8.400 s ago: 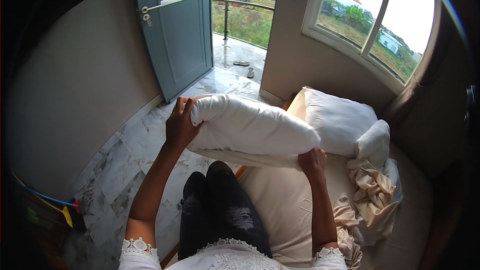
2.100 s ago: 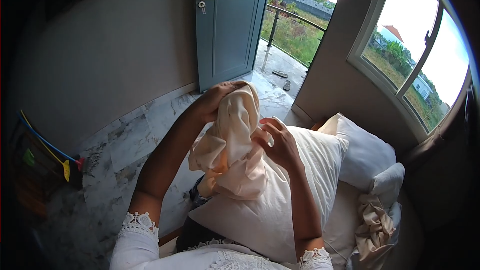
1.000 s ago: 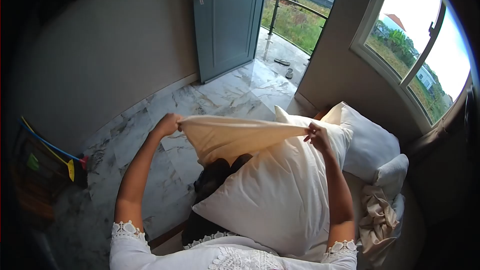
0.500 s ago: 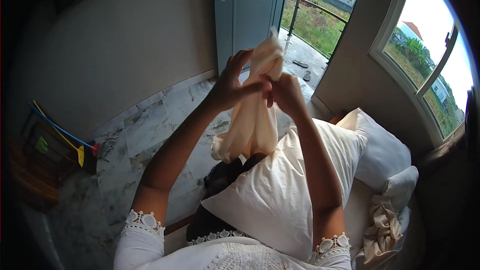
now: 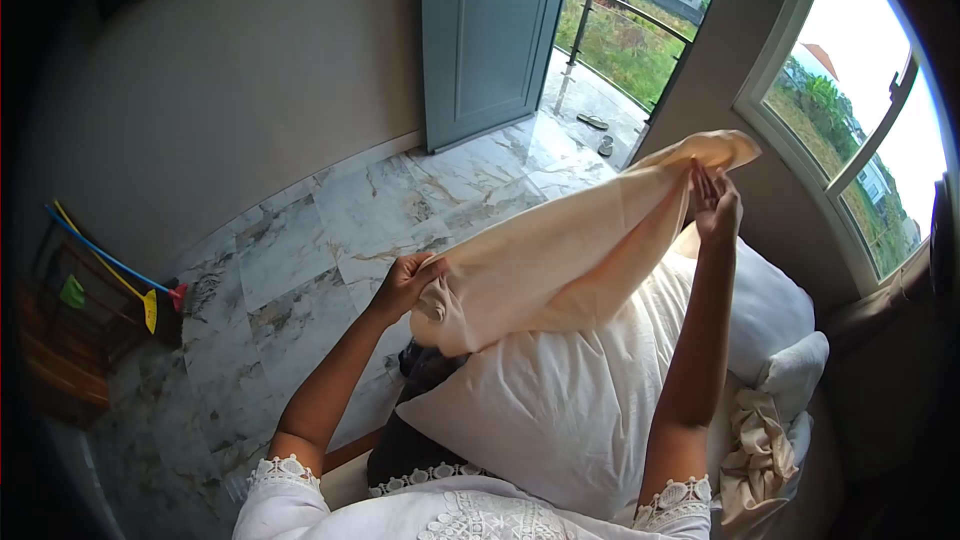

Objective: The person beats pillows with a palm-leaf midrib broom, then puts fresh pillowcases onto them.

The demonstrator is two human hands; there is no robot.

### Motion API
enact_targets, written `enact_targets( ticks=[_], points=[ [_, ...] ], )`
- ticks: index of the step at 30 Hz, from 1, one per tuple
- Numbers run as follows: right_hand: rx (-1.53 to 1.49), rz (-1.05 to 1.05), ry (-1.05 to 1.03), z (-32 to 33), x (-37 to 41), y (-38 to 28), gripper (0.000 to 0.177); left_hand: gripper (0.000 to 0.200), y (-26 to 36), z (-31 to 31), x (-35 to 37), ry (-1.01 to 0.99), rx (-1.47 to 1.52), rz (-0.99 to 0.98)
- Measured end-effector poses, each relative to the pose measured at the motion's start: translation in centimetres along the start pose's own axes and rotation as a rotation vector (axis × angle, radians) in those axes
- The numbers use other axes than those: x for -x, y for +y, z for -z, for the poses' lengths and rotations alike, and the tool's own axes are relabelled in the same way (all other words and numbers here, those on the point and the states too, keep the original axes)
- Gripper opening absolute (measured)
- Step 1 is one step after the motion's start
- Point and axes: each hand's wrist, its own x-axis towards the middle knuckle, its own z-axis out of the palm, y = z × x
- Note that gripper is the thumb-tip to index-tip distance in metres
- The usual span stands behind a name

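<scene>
Pillowcase (image 5: 570, 250) pinched by left hand (image 5: 400, 285) and right hand (image 5: 715, 205) fingers, over white pillow (image 5: 560, 410); crumpled cloth (image 5: 760, 450) beside.

cream pillowcase (image 5: 570, 250), white pillow (image 5: 560, 410), grey-veined marble floor (image 5: 330, 230)

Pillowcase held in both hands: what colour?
Plain cream-beige, no pattern; the pillowcase shows best in the head view.

hands (image 5: 716, 202) stretching pillowcase (image 5: 570, 255), pillow (image 5: 560, 410) on lap
</scene>
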Motion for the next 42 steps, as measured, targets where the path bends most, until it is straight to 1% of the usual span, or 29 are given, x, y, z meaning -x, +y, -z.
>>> enact_targets(
  ticks=[1, 2, 3, 5, 6, 7, 8, 9, 10, 11, 13, 15, 16, 17, 18, 19, 21, 23, 25, 27, 30, 33, 34, 37, 38, 39, 40, 41, 42],
  points=[
    [0.035, -0.028, 0.071, 0.0, 0.9, 1.3, 0.024, 0.03, 1.1, -0.2, 0.0, 0.006, 0.115, 0.042],
    [0.141, -0.001, -0.045, -0.7, 2.7, 2.9, 0.022, 0.031, 2.0, -0.4, 0.0, 0.011, 0.23, 0.084],
    [0.245, 0.027, -0.158, -1.9, 5.0, 4.7, 0.02, 0.032, 2.5, -0.8, -0.1, 0.015, 0.256, 0.091],
    [0.58, -0.117, -0.511, -5.3, 9.9, 6.4, 0.019, 0.035, 3.2, -1.2, -0.5, 0.011, 0.305, 0.115],
    [0.628, -0.256, -0.721, -6.8, 12.0, 7.0, 0.019, 0.044, 2.8, -0.6, -0.6, -0.063, 0.264, 0.149],
    [0.774, -0.291, -0.884, -8.0, 13.8, 8.0, 0.021, 0.047, 3.4, -1.0, -0.4, -0.053, 0.318, 0.189],
    [0.926, -0.209, -1.004, -8.9, 15.6, 9.0, 0.03, 0.05, 4.6, -1.8, -0.2, -0.045, 0.373, 0.227],
    [1.022, -0.05, -1.115, -9.9, 17.2, 9.3, 0.039, 0.053, 5.4, -2.3, -0.1, -0.035, 0.429, 0.262],
    [1.198, 0.082, -1.209, -10.7, 18.1, 9.8, 0.043, 0.067, 4.5, -1.6, -0.6, -0.154, 0.483, 0.261],
    [1.261, 0.244, -1.172, -10.9, 18.8, 10.6, 0.035, 0.068, 4.7, -1.4, -0.8, -0.21, 0.415, 0.183],
    [1.344, 0.346, -1.177, -10.2, 17.3, 12.7, 0.025, 0.071, 5.3, -0.8, -1.1, -0.315, 0.277, 0.027],
    [1.104, 0.149, -0.977, -10.4, 16.1, 11.9, 0.013, 0.053, 5.8, 0.1, -1.1, -0.166, -0.206, -0.122],
    [0.924, 0.078, -0.921, -9.9, 14.7, 12.2, 0.01, 0.044, 6.1, 0.6, -1.1, -0.088, -0.447, -0.193],
    [0.694, -0.042, -0.85, -10.4, 14.5, 10.8, 0.012, 0.036, 6.4, 1.0, -1.1, -0.009, -0.687, -0.26],
    [0.491, -0.2, -0.804, -10.5, 13.7, 9.7, 0.017, 0.021, 8.1, 0.5, -0.9, 0.225, -0.847, -0.253],
    [0.497, -0.253, -0.775, -10.7, 13.2, 8.5, 0.022, 0.019, 8.0, 0.9, -1.1, 0.317, -0.898, -0.308],
    [0.395, -0.284, -0.691, -11.2, 12.7, 7.1, 0.02, 0.017, 7.9, 2.0, -1.7, 0.498, -0.993, -0.428],
    [0.46, -0.188, -0.65, -11.7, 12.2, 5.1, 0.02, 0.018, 8.5, 3.1, -2.1, 0.659, -1.136, -0.323],
    [0.499, -0.125, -0.617, -11.6, 11.1, 4.0, 0.016, 0.021, 8.9, 4.6, -2.4, 0.664, -0.988, -0.243],
    [0.418, -0.126, -0.588, -10.9, 9.6, 3.5, 0.017, 0.021, 7.6, 7.5, -3.1, 0.672, -0.797, -0.361],
    [0.524, -0.151, -0.564, -10.3, 7.4, 2.8, 0.014, 0.017, 7.1, 10.5, -3.5, 0.427, 0.213, -0.167],
    [0.477, -0.24, -0.452, -8.7, 4.7, 3.7, 0.013, 0.014, 9.9, 11.8, -1.8, 0.28, -0.533, -0.229],
    [0.441, -0.239, -0.516, -8.1, 3.9, 4.1, 0.013, 0.022, 11.2, 11.9, -1.1, 0.228, -0.73, -0.198],
    [0.355, -0.205, -0.372, -9.0, 4.8, 4.8, 0.013, 0.039, 13.7, 13.0, -0.2, 0.098, -1.172, 0.117],
    [0.391, -0.181, -0.433, -9.7, 5.6, 5.0, 0.014, 0.058, 14.0, 13.0, -0.2, 0.058, -1.226, 0.181],
    [0.436, -0.17, -0.597, -10.7, 6.3, 5.0, 0.016, 0.062, 14.1, 12.3, -0.4, 0.052, -1.206, -0.04],
    [0.596, -0.119, -0.639, -11.8, 7.5, 5.5, 0.018, 0.066, 14.0, 11.0, -0.7, 0.039, -1.175, -0.261],
    [0.707, -0.216, -0.789, -12.7, 7.7, 6.0, 0.018, 0.07, 13.9, 9.5, -1.3, 0.022, -1.133, -0.478],
    [0.743, -0.167, -0.842, -14.3, 9.0, 7.0, 0.017, 0.074, 13.6, 7.6, -2.4, 0.013, -0.958, -0.571]
  ],
)
